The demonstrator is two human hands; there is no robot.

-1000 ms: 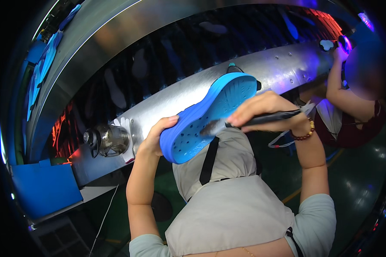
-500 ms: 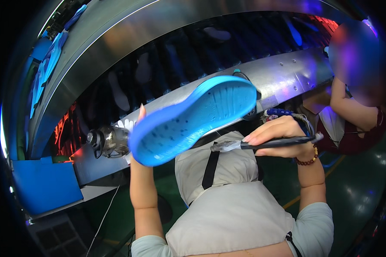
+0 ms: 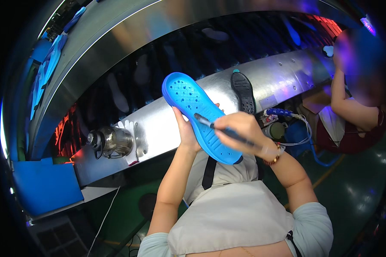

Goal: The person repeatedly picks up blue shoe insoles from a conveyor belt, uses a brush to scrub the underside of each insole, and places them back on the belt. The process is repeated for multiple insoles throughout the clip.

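Observation:
A blue shoe sole (image 3: 200, 112) is held up in front of me, its holed, ribbed inner side facing me. My left hand (image 3: 187, 132) grips it along its left edge, with fingertips showing behind its right edge. A dark-handled brush (image 3: 230, 133) is pinched in my right hand (image 3: 241, 130), slightly blurred. The brush tip lies over the middle of the sole; I cannot tell whether it touches. On the metal ledge to the right, a black shoe sole (image 3: 243, 92) lies flat.
A metal pot (image 3: 115, 142) stands on the metal ledge (image 3: 158, 128), beside a white glove (image 3: 132, 128). Behind runs a dark roller conveyor carrying several soles. A green-lidded container (image 3: 275, 130) and cables sit at the right. Another person's arm (image 3: 359, 113) is at far right.
The blue sole has swung round, its upper end now pointing left instead of right. My right hand has brought the brush left over it, and the black sole is now uncovered.

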